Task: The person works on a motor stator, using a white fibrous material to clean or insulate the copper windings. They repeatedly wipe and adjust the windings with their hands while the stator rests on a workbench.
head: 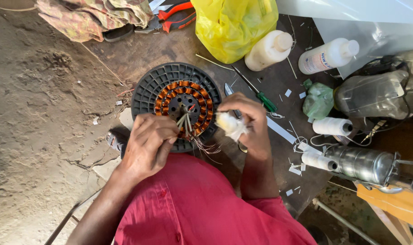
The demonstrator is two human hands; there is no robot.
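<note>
Sitting at a dark bench [279, 81], bending over a stator [183, 102] with copper coils ringed inside a black ribbed disc. Left hand [148, 147] curling narrow around pale leads [184, 120] rising from the stator's centre, fingertips pinching them. Right hand [247, 122] closing on a white wad [230, 125] just beside the stator's right edge; whether tape or cloth, cannot tell. Lying above on the bench: two white plastic bottles [269, 50] [329, 56], capped, contents not showing through; a yellow bag [233, 25] bulging, contents hidden; a small green bag [318, 100], knotted. Standing further right: a clear jug [374, 94] on its side, a thread spool [332, 126], a metal can [360, 163] lying flat. Resting near the bottles: a green-handled screwdriver [261, 96]. Showing at top: red pliers [177, 16] beside a crumpled cloth [93, 16].
</note>
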